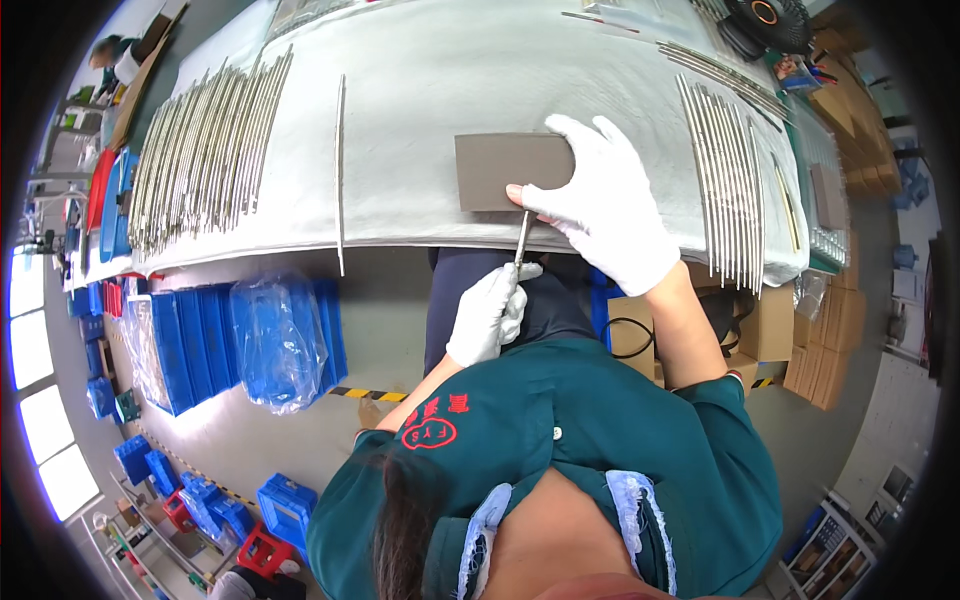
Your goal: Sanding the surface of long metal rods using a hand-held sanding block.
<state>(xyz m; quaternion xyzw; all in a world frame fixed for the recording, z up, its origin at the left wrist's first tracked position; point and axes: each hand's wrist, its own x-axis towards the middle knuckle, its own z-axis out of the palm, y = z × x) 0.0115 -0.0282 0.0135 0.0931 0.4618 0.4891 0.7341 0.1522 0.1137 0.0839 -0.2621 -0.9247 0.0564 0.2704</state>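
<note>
My left hand, in a white glove, is closed around a thin metal rod in front of the table's near edge. The rod points up and away, its far end by my right thumb. My right hand, gloved in white with the thumb tip bare, is at the right side of a grey-brown rectangular sheet. Its thumb lies across the sheet's lower right and its other fingers reach past the upper right corner. Whether that thumb also presses on the rod I cannot tell.
On the pale table cover lie many metal rods at left, a single rod, and another row of rods at right. A black fan stands at the far right. Blue crates and cardboard boxes are below the table.
</note>
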